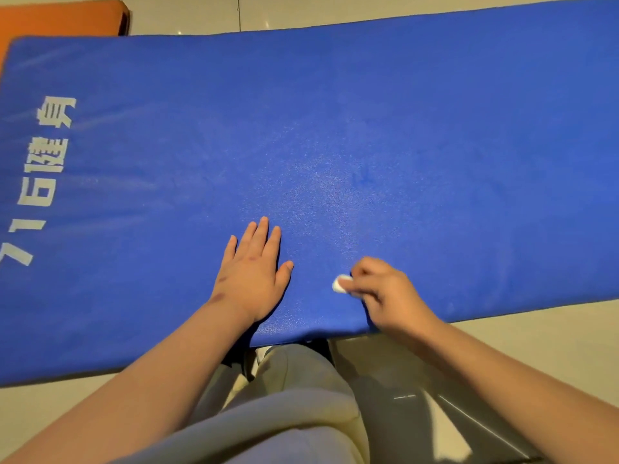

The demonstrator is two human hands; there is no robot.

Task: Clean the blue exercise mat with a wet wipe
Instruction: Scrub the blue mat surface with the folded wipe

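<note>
The mat (335,128) lies on the floor (536,346), its right end cut off. At its near edge the left hand (253,272) rests flat, fingers straight; the right hand (385,293) pinches a balled wipe (340,284), mostly hidden by its fingers.

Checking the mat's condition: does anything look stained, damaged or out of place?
One small dark smudge marks the blue mat beyond the right hand, which pinches the balled wet wipe. Pale streaks cross the printed end at left. No tears or spills show.
</note>
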